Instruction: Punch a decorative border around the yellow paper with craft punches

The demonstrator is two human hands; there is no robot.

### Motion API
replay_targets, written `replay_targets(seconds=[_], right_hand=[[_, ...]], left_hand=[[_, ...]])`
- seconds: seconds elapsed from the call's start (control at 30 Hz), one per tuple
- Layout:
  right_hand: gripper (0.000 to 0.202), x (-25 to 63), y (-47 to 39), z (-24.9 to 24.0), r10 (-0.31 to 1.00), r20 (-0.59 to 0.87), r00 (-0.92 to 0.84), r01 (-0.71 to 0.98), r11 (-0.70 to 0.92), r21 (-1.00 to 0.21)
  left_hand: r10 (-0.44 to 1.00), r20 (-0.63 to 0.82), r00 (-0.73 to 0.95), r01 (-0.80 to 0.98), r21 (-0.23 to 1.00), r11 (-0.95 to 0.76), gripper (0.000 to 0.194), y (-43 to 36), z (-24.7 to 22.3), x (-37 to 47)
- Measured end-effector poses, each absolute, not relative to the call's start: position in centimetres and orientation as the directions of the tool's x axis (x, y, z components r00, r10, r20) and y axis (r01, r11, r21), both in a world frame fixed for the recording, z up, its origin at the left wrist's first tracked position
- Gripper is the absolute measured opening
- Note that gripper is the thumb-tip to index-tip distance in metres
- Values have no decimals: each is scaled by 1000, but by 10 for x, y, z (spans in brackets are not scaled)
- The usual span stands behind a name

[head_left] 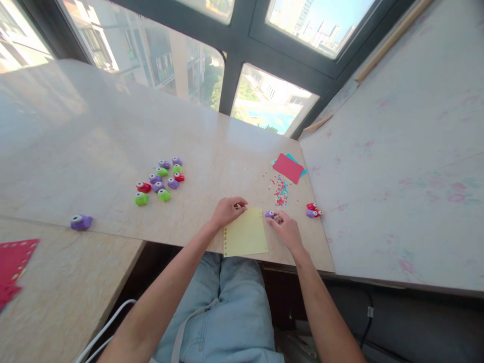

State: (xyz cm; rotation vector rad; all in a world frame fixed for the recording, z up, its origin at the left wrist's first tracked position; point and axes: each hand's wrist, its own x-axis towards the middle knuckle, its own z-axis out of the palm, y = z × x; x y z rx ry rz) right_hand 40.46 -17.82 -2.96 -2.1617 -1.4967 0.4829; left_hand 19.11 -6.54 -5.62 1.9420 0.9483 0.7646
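Observation:
A yellow sheet of paper (245, 234) lies at the front edge of the counter, with a row of punched holes down its left side and small marks near its top right corner. My left hand (228, 210) is at the sheet's top left corner, its fingers closed; what they pinch is too small to make out. Just right of the sheet, my right hand (286, 228) grips a small purple punch (269, 215) between thumb and fingers. The punch is beside the paper's right edge.
Several purple, green and red punches (158, 187) stand to the left, and one purple punch (80, 222) farther left. Red and blue confetti (282, 191), stacked cards (288, 168) and a few punches (312, 214) lie right. Red punched paper (15, 262) is far left. Windows and a wall border the counter.

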Motion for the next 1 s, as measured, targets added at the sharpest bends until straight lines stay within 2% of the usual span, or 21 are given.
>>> replay_targets(seconds=[0.07,0.13,0.27,0.33,0.4,0.57,0.63,0.83,1.0], right_hand=[[34,410,-181,-30,919,4,394,744,-317,-589],[37,412,-182,-30,884,13,467,650,-333,-682],[41,404,-182,-26,818,-136,558,210,-298,-931],[38,398,-180,-26,831,-240,501,-22,-265,-964],[37,395,-175,-26,841,-258,477,-146,-213,-966],[37,403,-158,-27,689,23,724,-99,137,-986],[38,407,-154,-24,682,45,730,-119,192,-974],[41,398,-148,-17,748,-65,661,-103,4,-995],[42,368,-118,-8,851,-19,525,100,-84,-991]], left_hand=[[835,154,528,332,868,-369,14,-66,-56,191],[835,151,530,334,867,-369,14,-66,-56,191],[827,161,539,318,870,-377,14,-66,-56,190],[825,167,539,315,869,-382,14,-66,-57,190],[827,170,536,323,864,-387,15,-66,-58,191],[829,167,533,321,867,-381,14,-65,-59,191],[828,166,535,311,873,-376,14,-65,-60,191],[830,174,531,301,876,-376,14,-65,-64,193],[829,170,533,330,860,-389,15,-66,-62,193]])
